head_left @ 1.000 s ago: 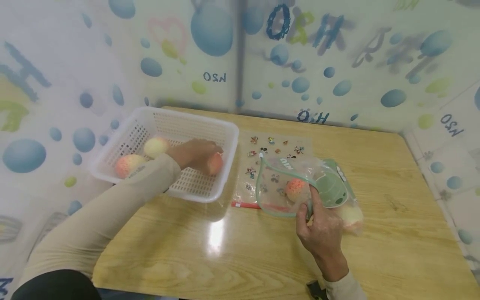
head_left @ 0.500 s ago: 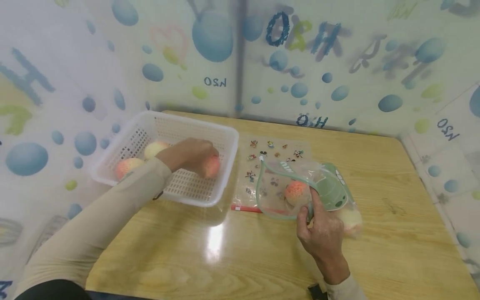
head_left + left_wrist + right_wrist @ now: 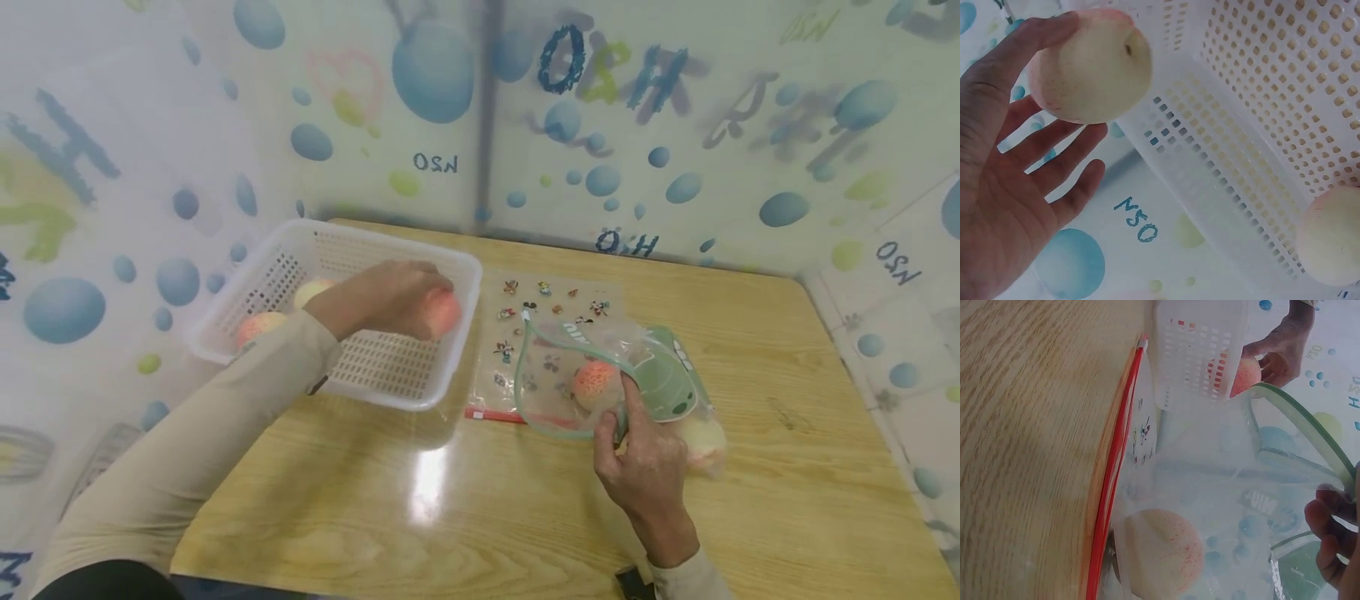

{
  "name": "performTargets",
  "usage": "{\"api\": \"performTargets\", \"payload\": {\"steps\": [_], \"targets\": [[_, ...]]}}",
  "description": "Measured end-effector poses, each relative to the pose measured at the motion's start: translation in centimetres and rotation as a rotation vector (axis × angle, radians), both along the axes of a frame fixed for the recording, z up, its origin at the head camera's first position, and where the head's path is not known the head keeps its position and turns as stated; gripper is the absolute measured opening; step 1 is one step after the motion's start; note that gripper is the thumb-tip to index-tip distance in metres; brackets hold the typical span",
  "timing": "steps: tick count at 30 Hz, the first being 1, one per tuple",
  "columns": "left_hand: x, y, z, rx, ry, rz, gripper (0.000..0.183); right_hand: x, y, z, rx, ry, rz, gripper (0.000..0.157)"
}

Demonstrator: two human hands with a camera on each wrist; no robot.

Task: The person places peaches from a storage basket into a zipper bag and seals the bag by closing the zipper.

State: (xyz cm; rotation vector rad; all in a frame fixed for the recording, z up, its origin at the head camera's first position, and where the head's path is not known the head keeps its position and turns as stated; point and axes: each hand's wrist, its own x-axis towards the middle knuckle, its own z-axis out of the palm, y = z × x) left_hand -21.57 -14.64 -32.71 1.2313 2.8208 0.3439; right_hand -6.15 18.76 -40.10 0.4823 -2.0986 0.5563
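Note:
My left hand grips a pink and cream peach over the right part of a white perforated plastic basket. In the left wrist view the thumb lies on top of this peach and the fingers curl beneath it. My right hand pinches the mouth of a clear zip bag by its green edge, which gapes open toward the basket. One peach is seen through the bag's film near the mouth. Another peach shows at its far end, beyond a green printed patch.
Two more peaches, one reddish and one paler, sit at the basket's left side, partly behind the left arm. A flat clear bag with cartoon prints and a red zip strip lies partly under the green-edged bag on the wooden table. Patterned walls enclose it.
The left hand and its peach have risen from low in the basket and shifted slightly right, toward the basket's right rim. The right hand keeps its hold on the bag.

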Motion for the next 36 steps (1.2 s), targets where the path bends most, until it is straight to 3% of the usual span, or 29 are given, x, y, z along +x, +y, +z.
{"api": "performTargets", "payload": {"steps": [4, 11, 21, 28, 36], "targets": [[0.4, 0.1, 0.6, 0.04, 0.035, -0.032, 0.06, -0.1, 0.1, 0.1, -0.019, 0.015, -0.008, 0.049], [0.7, -0.3, 1.0, 0.035, 0.171, -0.016, 0.065, -0.5, 0.1, 0.3, -0.019, 0.044, 0.002, 0.049], [1.9, 0.6, 1.0, 0.068, 0.118, -0.086, 0.066, -0.5, 0.2, 0.1, -0.022, 0.031, 0.002, 0.049], [2.8, 1.0, 0.8, 0.061, 0.16, -0.122, 0.067, -0.7, 0.2, 0.1, -0.012, 0.022, 0.015, 0.049], [3.2, 1.9, 0.0, 0.149, 0.21, -0.205, 0.068, -0.5, 0.2, 0.1, -0.005, -0.006, 0.002, 0.05]]}}
